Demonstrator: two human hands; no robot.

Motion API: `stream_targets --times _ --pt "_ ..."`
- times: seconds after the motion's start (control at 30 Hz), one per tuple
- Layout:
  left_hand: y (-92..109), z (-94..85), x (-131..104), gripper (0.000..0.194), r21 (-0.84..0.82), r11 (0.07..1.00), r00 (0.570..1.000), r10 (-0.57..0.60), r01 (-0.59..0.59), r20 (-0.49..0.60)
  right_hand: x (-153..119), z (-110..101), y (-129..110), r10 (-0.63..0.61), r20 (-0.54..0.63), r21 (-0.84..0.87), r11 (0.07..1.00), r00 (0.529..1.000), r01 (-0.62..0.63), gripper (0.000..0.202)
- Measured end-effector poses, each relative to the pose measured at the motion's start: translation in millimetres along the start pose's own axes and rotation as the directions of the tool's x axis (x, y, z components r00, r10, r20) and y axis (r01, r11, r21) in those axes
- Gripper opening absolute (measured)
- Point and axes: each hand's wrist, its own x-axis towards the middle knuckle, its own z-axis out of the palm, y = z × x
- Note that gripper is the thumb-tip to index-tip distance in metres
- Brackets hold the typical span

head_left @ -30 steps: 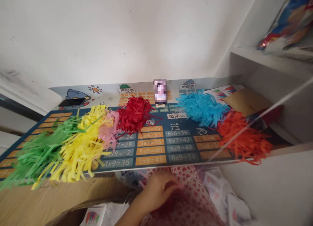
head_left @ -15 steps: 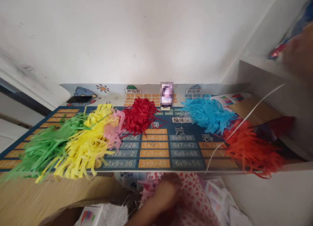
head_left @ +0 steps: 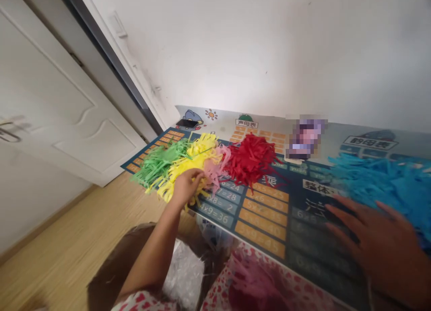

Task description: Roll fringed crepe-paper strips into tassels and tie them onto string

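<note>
My left hand (head_left: 187,184) is over the pile of yellow shredded paper (head_left: 202,148), its fingers curled together on the strips near the pink shredded paper (head_left: 215,167). Green shredded paper (head_left: 160,160) lies to its left, and a red heap (head_left: 254,158) lies to its right. My right hand (head_left: 380,243) hovers at the right side of the table, its fingers spread and slightly blurred, with nothing seen in it. Beyond that hand is a blue shredded paper heap (head_left: 384,181). More pink shreds (head_left: 256,275) rest on my lap.
A printed mat with sums (head_left: 264,216) covers the table against the white wall. A phone with a blurred-out screen (head_left: 306,138) stands at the back; a dark phone (head_left: 187,123) lies back left. Below is a cardboard box (head_left: 114,261) with clear plastic. A door (head_left: 50,91) is at left.
The view has swung left, showing the door and floor. My left hand has risen from my lap to the yellow shreds. My right hand has come from the far right to above the table.
</note>
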Motion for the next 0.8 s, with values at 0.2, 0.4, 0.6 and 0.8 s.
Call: stream_targets --times 0.2,0.4,0.6,0.8 --pt "-14.3 3.7 35.8 0.032 0.159 0.986 0.999 -0.054 0.054 -0.008 -15.2 -13.1 -23.2 -0.060 0.052 0.089 0.995 0.997 0.055 0.036" --pt "-43.3 -1.8 73.4 0.033 0.365 0.915 0.970 -0.222 0.174 0.094 -33.5 -12.0 -25.3 -0.064 0.095 0.136 0.989 0.993 0.051 0.031" --pt "-59.9 -8.6 94.8 0.026 0.487 0.861 0.923 -0.295 0.145 0.246 -52.0 -10.5 -28.3 -0.120 0.059 0.142 0.984 0.991 0.110 0.038" --pt "-57.1 12.2 101.6 0.025 0.407 0.910 0.907 -0.235 0.079 0.349 -51.9 -10.3 -41.2 -0.156 0.047 0.164 0.976 0.987 0.146 0.037"
